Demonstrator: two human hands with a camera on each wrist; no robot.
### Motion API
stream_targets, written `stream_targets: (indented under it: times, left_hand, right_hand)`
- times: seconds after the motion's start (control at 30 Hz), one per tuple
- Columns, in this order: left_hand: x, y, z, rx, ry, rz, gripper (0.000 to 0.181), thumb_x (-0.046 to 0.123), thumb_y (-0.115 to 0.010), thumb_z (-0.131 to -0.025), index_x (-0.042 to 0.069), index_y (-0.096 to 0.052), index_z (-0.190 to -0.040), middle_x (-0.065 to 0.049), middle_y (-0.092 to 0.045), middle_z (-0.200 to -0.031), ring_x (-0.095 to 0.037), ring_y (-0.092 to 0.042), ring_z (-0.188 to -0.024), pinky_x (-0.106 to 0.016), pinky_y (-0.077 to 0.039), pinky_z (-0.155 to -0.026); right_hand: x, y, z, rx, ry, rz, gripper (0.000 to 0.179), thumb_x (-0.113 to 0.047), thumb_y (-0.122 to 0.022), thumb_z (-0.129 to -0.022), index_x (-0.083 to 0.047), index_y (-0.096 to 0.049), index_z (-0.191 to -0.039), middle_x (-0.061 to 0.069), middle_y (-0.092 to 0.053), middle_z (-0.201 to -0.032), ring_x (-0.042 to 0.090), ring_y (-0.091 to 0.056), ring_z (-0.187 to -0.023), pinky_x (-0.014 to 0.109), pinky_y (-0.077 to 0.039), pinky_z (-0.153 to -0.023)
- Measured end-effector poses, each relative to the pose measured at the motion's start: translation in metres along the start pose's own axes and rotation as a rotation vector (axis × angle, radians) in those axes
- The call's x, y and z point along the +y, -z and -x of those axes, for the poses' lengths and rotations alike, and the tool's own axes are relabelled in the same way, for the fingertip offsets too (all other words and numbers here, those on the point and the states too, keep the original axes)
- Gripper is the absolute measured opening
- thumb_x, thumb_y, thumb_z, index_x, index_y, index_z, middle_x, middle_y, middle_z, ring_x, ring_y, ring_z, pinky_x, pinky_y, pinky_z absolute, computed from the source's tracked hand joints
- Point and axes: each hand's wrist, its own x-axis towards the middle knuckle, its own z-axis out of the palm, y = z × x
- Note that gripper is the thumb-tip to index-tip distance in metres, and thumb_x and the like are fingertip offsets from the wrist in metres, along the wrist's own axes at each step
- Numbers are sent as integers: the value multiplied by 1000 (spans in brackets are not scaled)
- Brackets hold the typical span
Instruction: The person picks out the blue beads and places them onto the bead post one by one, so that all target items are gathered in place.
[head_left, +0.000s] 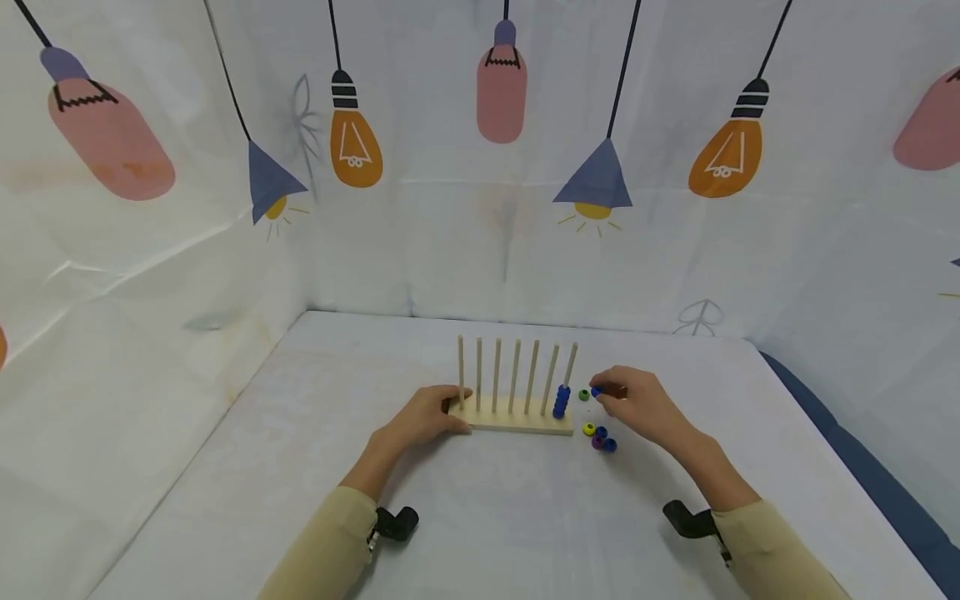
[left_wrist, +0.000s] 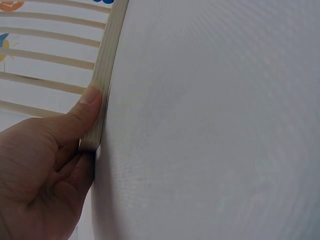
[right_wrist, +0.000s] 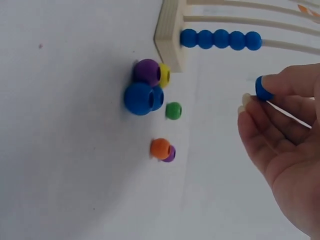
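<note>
White sheeting printed with hanging lamps walls in a pale table (head_left: 480, 517), and the work sits near its middle. The right hand (head_left: 643, 406) pinches a blue bead (right_wrist: 263, 88) between thumb and fingertips, its other fingers loosely spread below, the wrist raised just right of the rack's last peg. That bead looks small, hard, smooth and very light, so it is likely to slip or roll; a grip across its round sides, with the hole left free, seems the sound hold. The left hand (head_left: 427, 414) clasps the left end of the wooden peg rack (head_left: 517, 414), thumb (left_wrist: 86, 111) pressed flat on the base's edge and fingers curled under it, forearm low along the table. The rack looks stiff and light enough to shift unless steadied. A stack of blue beads (right_wrist: 220, 39) already sits on the second peg from the right. Loose beads (right_wrist: 148, 90) lie just beside the rack's right end: blue, purple, yellow, green and orange.
</note>
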Motion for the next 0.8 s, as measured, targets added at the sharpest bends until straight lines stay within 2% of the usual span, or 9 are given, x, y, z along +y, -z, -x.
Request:
stream_targets:
  times: [0.17,0.27,0.4,0.57,0.7,0.8]
  left_hand:
    - [0,0,0,-1,-1,-2,62,30,-84,-79,16,-62,-135,-2,-61,-141,-25,-49,-138,-44,-40,-115]
    - [0,0,1,-5,-3,-3,63,30,-84,-79,15,-62,-135,-3,-61,-141,-26,-49,-138,-44,-39,-115]
    - [0,1,0,-4,-11,-4,62,29,-84,-79,15,-62,-135,-5,-60,-141,-27,-48,-138,-45,-39,-115]
    - [-1,0,-1,1,-6,-1,61,28,-84,-79,16,-63,-135,-4,-61,-141,-26,-49,-138,-45,-40,-115]
    - [-2,-1,-2,10,-16,-3,61,29,-85,-79,15,-63,-134,-3,-62,-139,-25,-50,-136,-45,-40,-114]
    - [-2,-1,-1,16,-8,3,61,29,-85,-78,16,-64,-134,-4,-62,-139,-25,-50,-136,-45,-40,-114]
  right_hand:
    - [-8,2,-3,13,-11,-90,21,-2,-68,-90,-4,-71,-110,6,-71,-99,17,-66,-86,21,-56,-65]
    - [-12,3,-6,34,1,-100,21,-2,-68,-90,-6,-72,-110,5,-71,-99,18,-67,-87,22,-58,-69]
    - [-17,6,-11,85,55,-63,21,-3,-69,-89,-8,-72,-109,2,-71,-98,15,-66,-87,27,-58,-80]
    - [-22,8,-16,118,71,-78,20,-4,-69,-90,-9,-72,-109,2,-71,-100,15,-67,-88,29,-60,-81]
    - [-27,11,-18,140,82,-95,20,-4,-68,-90,-7,-72,-109,4,-71,-101,17,-69,-90,27,-59,-82]
    - [-32,13,-20,152,93,-110,20,-3,-68,-91,-5,-71,-111,5,-71,-102,18,-68,-91,18,-56,-83]
